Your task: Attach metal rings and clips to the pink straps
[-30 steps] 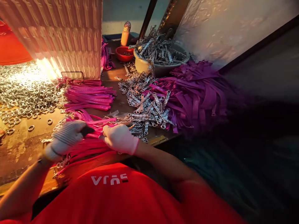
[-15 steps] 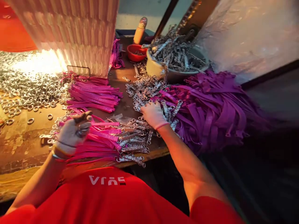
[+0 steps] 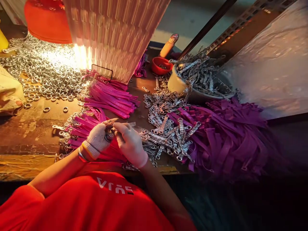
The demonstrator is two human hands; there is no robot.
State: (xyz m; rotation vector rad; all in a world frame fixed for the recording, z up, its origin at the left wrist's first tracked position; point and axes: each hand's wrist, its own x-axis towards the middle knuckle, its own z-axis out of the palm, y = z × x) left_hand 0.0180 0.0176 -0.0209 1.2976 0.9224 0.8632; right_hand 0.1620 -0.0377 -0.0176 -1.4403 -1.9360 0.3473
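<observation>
My left hand (image 3: 98,140), in a white knit glove, is closed around metal rings (image 3: 109,137), which show between its fingers. My right hand (image 3: 131,143), also in a pale glove, meets it with thumb and forefinger pinched at the left fingertips. Whatever the right fingers pinch is too small and covered to make out. Beneath both hands lies a bundle of pink straps (image 3: 83,123) with metal ends on the left. To the right of my right hand spreads a heap of short silver chain pieces (image 3: 168,134).
A second pink strap bundle (image 3: 112,96) lies beyond. Loose rings (image 3: 55,80) are heaped at left under a red lamp shade (image 3: 48,22), beside a corrugated panel (image 3: 115,35). At right are a tub (image 3: 176,81) of chain pieces, a red bowl (image 3: 161,65) and piled purple straps (image 3: 221,138).
My right hand has left the chain heap and come left to my left hand. The left hand has shifted right and the fingers now meet. The view has swung left.
</observation>
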